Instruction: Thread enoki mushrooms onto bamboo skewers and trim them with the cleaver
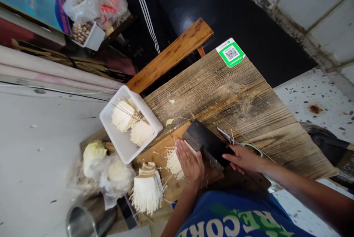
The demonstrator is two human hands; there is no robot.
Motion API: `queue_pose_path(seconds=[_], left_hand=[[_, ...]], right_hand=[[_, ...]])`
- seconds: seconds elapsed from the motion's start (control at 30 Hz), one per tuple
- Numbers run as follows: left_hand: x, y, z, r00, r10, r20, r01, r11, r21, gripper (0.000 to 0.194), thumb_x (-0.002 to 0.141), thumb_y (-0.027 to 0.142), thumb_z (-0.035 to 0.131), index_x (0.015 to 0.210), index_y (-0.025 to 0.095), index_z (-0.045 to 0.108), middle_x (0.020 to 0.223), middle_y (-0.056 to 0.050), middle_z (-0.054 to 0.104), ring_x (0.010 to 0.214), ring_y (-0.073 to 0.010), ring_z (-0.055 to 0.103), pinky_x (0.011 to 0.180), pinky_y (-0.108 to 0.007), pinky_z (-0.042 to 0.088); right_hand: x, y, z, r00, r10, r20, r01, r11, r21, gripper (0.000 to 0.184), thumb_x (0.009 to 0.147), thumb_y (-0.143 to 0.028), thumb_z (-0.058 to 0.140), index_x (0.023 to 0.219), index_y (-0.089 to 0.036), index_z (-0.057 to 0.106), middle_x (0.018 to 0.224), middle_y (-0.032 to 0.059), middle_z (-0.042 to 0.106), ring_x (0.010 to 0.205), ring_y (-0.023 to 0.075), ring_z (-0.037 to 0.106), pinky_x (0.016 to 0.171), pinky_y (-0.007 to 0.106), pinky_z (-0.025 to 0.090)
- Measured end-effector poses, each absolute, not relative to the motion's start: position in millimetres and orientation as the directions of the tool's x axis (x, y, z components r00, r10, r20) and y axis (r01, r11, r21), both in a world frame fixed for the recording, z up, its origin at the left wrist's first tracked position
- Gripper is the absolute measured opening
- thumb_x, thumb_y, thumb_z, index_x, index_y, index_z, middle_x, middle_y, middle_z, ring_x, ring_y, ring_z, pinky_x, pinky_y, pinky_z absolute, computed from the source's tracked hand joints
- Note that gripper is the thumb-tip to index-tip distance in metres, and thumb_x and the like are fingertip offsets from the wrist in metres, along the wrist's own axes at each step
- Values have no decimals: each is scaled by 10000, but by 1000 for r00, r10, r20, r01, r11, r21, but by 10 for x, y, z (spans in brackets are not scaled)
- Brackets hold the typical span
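Observation:
My left hand (190, 165) lies flat, fingers stretched, over a bunch of enoki mushrooms (173, 162) and presses it onto a wooden cutting board (179, 130). The stringy tips of the bunch stick out left of the fingers. In my right hand (245, 157) is a black cleaver (206, 143), its broad blade beside my left thumb. The cutting edge and its contact with the bunch are hard to make out. Another pile of enoki (147, 189) sits at the board's left. Scissors (252, 149) with pale green handles lie behind my right hand.
A white plastic bin (109, 124) at the board's far left holds enoki and thin skewers. Bagged cabbage (95, 154) and a metal pot (80, 222) stand left. A green QR card (231, 53) lies at the table's (238, 96) far corner. Beyond is a wooden bench (171, 56).

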State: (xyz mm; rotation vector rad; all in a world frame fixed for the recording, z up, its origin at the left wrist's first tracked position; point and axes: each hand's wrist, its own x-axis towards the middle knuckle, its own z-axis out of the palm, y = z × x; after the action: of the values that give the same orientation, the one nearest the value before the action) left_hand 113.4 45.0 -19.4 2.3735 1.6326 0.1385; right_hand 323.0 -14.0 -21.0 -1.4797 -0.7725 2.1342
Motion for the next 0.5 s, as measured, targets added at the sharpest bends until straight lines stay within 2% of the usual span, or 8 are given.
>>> queue_pose_path(seconds=[0.17, 0.5], left_hand=[[1142, 449, -207, 371, 928, -12, 898, -356, 259, 683, 934, 249, 358, 1474, 41, -4, 1524, -258, 157, 1429, -314, 77, 1142, -575, 173], [1136, 453, -211, 380, 925, -18, 897, -363, 252, 674, 938, 250, 364, 1470, 16, 21, 1510, -284, 172, 1429, -315, 72, 1137, -575, 168]], right_hand=[[3234, -98, -147, -334, 635, -696, -5, -740, -673, 314, 822, -508, 458, 765, -206, 390, 471, -71, 520, 324, 67, 456, 313, 163, 324], [3249, -100, -206, -345, 623, -702, 18, -744, -668, 316, 832, -509, 451, 779, -202, 400, 485, -66, 528, 330, 70, 469, 318, 161, 318]])
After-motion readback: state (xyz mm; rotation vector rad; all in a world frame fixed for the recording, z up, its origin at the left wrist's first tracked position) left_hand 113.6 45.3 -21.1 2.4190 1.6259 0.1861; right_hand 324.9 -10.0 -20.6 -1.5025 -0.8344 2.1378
